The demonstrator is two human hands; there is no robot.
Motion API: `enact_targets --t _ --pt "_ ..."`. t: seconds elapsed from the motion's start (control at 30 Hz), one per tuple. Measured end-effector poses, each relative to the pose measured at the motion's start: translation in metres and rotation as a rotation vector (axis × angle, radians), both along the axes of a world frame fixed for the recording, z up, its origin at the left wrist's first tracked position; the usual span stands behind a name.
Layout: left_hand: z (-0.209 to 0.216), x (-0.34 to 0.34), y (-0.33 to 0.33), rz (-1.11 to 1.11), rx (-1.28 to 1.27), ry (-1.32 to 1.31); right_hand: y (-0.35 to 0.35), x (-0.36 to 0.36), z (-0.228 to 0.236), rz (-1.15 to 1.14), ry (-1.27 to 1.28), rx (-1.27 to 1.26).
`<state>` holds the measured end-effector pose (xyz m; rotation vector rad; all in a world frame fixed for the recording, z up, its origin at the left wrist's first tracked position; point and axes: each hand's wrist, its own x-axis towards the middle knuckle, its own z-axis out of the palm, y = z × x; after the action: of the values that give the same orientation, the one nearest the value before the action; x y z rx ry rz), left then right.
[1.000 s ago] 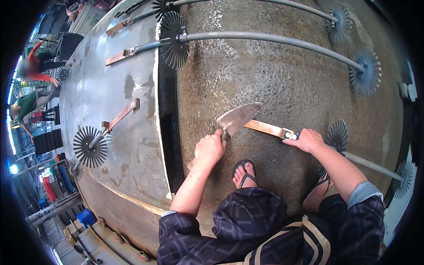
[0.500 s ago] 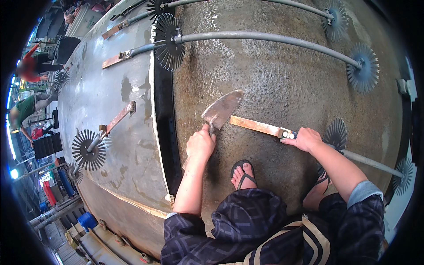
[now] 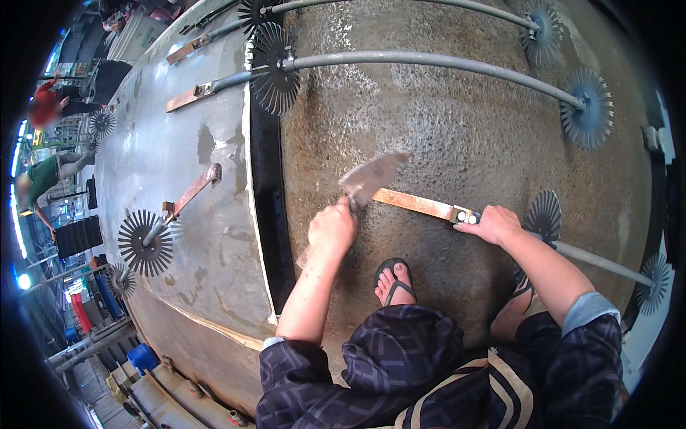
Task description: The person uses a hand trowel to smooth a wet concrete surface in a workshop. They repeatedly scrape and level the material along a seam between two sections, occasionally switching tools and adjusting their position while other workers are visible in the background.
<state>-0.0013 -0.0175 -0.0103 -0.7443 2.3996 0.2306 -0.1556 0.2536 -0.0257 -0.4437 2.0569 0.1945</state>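
Left hand (image 3: 332,227) fisted on trowel (image 3: 373,178) handle, blade up-right of fist | right hand (image 3: 493,224) fingers flat on flat bar (image 3: 418,204) end | blade tip overlaps bar's left end | rough concrete surface (image 3: 457,129) beneath

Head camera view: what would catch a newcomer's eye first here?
First the trowel at centre, gripped by the left hand over a huge rough, curved grey surface. Just right of it, the right hand rests on the end of a rusty flat bar. Spiky toothed discs on long rods dot the surface.
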Motion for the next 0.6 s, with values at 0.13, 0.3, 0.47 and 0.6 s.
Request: enact_targets --t 0.13,0.3,0.47,0.6 --pt "0.012 0.003 0.031 -0.098 0.145 -0.043 -0.002 0.000 0.002 -0.009 -0.007 0.012" --pt "0.002 0.015 -0.032 0.231 -0.116 0.031 -0.001 0.002 0.003 -0.020 0.003 -0.014" --pt "0.015 0.020 -0.025 0.250 -0.059 -0.034 -0.003 -0.001 0.003 -0.012 -0.011 0.017" --pt "0.006 0.021 -0.015 0.208 0.005 0.000 -0.002 0.002 0.002 -0.013 0.022 -0.008"
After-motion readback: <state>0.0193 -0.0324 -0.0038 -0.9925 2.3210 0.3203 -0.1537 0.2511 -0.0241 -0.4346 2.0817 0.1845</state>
